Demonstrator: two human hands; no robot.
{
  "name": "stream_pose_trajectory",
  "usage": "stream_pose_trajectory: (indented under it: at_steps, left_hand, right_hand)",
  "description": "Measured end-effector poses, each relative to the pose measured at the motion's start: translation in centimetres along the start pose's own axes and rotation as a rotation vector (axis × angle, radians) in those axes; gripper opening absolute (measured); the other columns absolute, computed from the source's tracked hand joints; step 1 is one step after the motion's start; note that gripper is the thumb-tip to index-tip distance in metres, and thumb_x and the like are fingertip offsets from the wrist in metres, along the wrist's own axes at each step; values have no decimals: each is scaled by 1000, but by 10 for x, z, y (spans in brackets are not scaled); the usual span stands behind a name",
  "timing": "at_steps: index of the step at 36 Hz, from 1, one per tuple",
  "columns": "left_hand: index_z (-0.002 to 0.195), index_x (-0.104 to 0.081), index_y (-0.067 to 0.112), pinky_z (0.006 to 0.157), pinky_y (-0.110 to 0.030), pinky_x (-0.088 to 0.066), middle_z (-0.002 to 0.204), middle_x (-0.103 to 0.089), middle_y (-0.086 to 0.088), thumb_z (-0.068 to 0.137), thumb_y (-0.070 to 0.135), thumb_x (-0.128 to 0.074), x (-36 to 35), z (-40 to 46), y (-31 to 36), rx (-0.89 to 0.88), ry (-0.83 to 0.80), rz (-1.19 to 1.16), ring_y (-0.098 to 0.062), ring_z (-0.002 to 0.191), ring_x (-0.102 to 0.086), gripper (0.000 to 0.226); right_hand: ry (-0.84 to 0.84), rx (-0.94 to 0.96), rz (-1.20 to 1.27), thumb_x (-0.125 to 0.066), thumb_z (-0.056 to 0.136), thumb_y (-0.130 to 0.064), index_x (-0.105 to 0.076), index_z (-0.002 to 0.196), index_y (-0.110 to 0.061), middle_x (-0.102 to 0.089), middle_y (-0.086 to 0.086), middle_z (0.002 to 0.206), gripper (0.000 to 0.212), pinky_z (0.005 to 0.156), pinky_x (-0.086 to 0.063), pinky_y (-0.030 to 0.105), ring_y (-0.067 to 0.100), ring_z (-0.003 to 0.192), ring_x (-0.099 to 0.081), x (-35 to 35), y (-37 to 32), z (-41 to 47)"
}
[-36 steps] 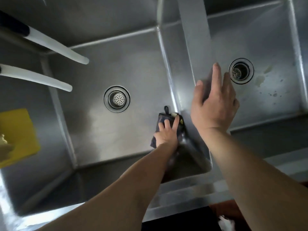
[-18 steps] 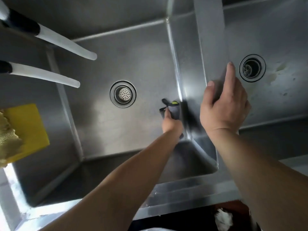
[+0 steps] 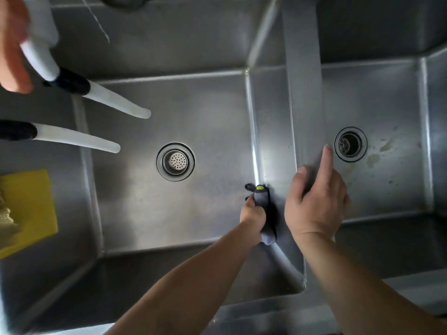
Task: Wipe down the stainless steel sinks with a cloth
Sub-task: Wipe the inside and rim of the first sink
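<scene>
Fingers around bunched dark cloth

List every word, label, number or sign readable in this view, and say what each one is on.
None can be read. The sinks, drains, white spouts and yellow sponge bear no visible text. The cloth gripped by the left hand has a small green tag, with no lettering that can be made out.

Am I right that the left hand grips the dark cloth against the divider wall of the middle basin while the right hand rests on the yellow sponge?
Not quite. In the head view the left hand does grip the dark cloth against the divider wall, but the right hand rests on top of that divider, not on the yellow sponge, which lies untouched at far left.
</scene>
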State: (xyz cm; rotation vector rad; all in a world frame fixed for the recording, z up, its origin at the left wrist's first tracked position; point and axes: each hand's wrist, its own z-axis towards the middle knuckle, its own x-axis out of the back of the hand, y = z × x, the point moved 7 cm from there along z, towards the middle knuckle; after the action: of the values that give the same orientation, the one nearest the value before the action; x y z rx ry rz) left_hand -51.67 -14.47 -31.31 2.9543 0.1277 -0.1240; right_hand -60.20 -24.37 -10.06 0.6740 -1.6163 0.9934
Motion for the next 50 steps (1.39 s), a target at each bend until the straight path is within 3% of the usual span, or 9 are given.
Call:
stream_pose_trajectory:
  at_steps: [8, 13, 17, 24, 27, 31, 34, 44, 50]
  left_hand:
    - [124, -64, 22, 100, -38, -50, 113, -69, -5, 88, 20, -39, 10, 5, 106, -210, 125, -16, -28, 108, -64, 44]
    - [126, -62, 27, 63, -14, -51, 90, -62, 6, 101, 12, -44, 19, 7, 237, -426, 138, -74, -18, 81, -59, 34]
    - [130, -61, 26, 77, -25, -49, 102, -65, 1, 102, 30, -50, 21, 6, 301, -486, 137, -83, -23, 92, -62, 31]
    - [144, -50, 21, 101, -33, -45, 117, -62, 1, 101, 6, -41, 22, -1, 337, -672, 141, -85, -25, 113, -56, 46]
    - [150, -42, 23, 107, -44, -47, 136, -59, -6, 89, -11, -32, 19, -19, 331, -746, 124, -26, -29, 123, -55, 70]
    - [150, -42, 24, 79, -24, -57, 117, -67, 2, 75, -16, -34, 16, -56, 287, -836, 37, -65, -12, 103, -66, 85]
    - [148, -42, 30, 101, -34, -51, 131, -64, -2, 72, -16, -35, 10, -85, 239, -869, -86, -80, -19, 121, -60, 88]
    - [140, -43, 40, 104, -40, -46, 128, -64, -10, 70, -22, -34, 20, -137, 112, -790, -365, 240, -27, 121, -60, 95]
    - [141, -51, 15, 90, -35, -51, 115, -67, -15, 71, -28, -35, 52, -143, 95, -673, -478, 640, -27, 107, -62, 83]
  right_hand:
    - [53, 33, -6, -41, 97, -40, -38, 151, -14, -63, 18, 119, 60, 93, -44, 51, 41, 109, -58, 1, 0, 0]
    - [48, 32, 0, -38, 95, -41, -37, 151, -16, -62, 18, 119, 62, 92, -44, 50, 41, 108, -59, -3, 3, 4]
    - [55, 45, 1, -40, 95, -41, -38, 151, -16, -61, 16, 125, 62, 92, -45, 50, 39, 112, -59, -3, 3, 4]
    - [84, 50, -17, -37, 97, -43, -34, 154, -20, -42, 12, 154, 61, 102, -41, 53, 36, 135, -47, -5, 4, 5]
    - [67, 41, -20, -36, 97, -45, -30, 155, -24, -37, 8, 158, 62, 106, -36, 53, 34, 139, -42, -8, 7, 5]
    - [70, 36, -1, -40, 97, -42, -34, 154, -22, -40, 10, 156, 61, 106, -35, 52, 36, 138, -42, -6, 7, 4]
    - [17, 18, -11, -40, 97, -42, -32, 155, -22, -34, 8, 160, 62, 111, -30, 52, 34, 143, -35, -6, 5, 5]
    - [-71, 48, 7, -38, 101, -34, -30, 155, -28, -21, -8, 164, 55, 118, -19, 51, 19, 153, -14, -2, 1, 6]
    - [-24, 96, 46, -44, 98, -35, -39, 151, -29, -21, -8, 164, 54, 118, -17, 55, 21, 152, -16, -3, 4, 4]
